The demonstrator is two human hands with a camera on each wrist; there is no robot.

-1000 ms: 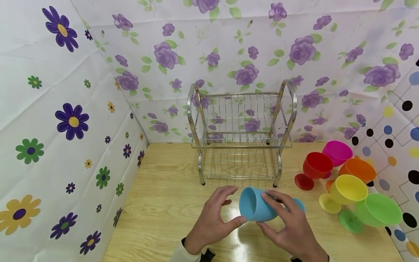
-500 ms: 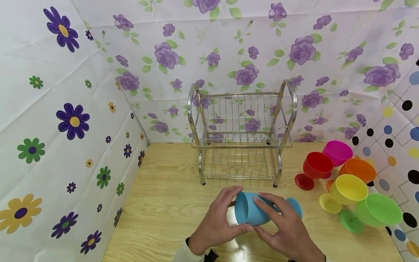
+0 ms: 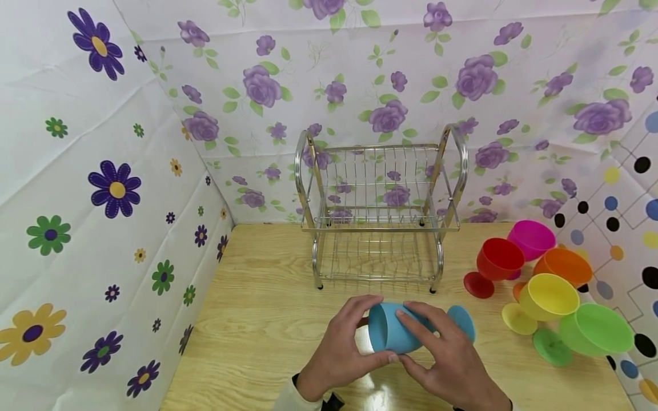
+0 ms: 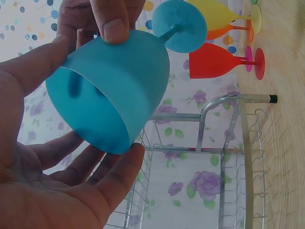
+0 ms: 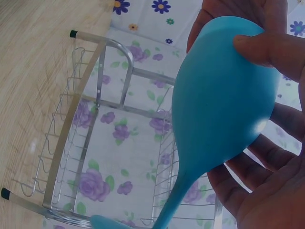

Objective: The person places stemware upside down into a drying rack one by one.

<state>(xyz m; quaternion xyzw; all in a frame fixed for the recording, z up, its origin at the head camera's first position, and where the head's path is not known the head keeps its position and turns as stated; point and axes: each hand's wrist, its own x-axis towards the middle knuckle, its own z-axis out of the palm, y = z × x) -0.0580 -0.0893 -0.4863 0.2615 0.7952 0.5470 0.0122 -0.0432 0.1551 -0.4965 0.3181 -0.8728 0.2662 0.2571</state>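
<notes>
A blue plastic goblet [image 3: 398,335] lies sideways between both hands in the head view, its mouth facing left and its round foot to the right. My left hand [image 3: 343,349] holds it at the rim, with the thumb below and the fingers curved around the far side. Around the bowl, near the stem end, my right hand [image 3: 448,359] grips it between thumb and fingers. The left wrist view looks into the hollow bowl of the goblet [image 4: 121,83]. In the right wrist view, the goblet [image 5: 224,95] shows its smooth outer side, bowl tapering into the stem.
A two-tier metal dish rack [image 3: 380,229] stands behind the hands on the wooden table [image 3: 257,319]. To the right are several upright goblets: red [image 3: 500,260], magenta [image 3: 532,238], orange [image 3: 565,265], yellow [image 3: 549,297] and green [image 3: 596,328]. Patterned sheets [image 3: 349,85] enclose the table.
The left hand has come up to the goblet's rim and taken hold of it. The goblet has shifted slightly left and toward the person. The rack and other goblets stay put.
</notes>
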